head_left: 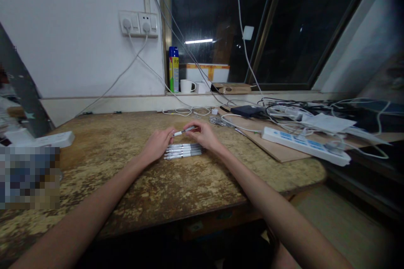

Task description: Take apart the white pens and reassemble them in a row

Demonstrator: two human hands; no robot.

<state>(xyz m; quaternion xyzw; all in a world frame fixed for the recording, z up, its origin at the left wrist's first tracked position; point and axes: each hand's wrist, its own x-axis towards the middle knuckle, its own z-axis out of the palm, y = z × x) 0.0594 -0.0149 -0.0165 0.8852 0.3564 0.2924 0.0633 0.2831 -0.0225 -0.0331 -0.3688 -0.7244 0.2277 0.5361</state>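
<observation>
Just above the worn wooden table (104, 168), a pen (178, 133) with a white barrel and a grey end is held between my two hands. My left hand (158, 143) pinches its white end, the fingers closed. At the grey end, the fingertips of my right hand (203, 135) are closed on it; whether that grey part is a separate cap I cannot tell. Below and between the hands, several similar white-and-grey pens (183, 151) lie side by side in a row, partly covered by my hands.
On the right, a white power strip (303, 146) and tangled cables lie over a brown board (274, 153). A crumpled clear plastic piece (221, 122) is behind my right hand. A spray can (174, 69) and a white mug (187, 86) stand on the windowsill. Another power strip (57, 139) is at left.
</observation>
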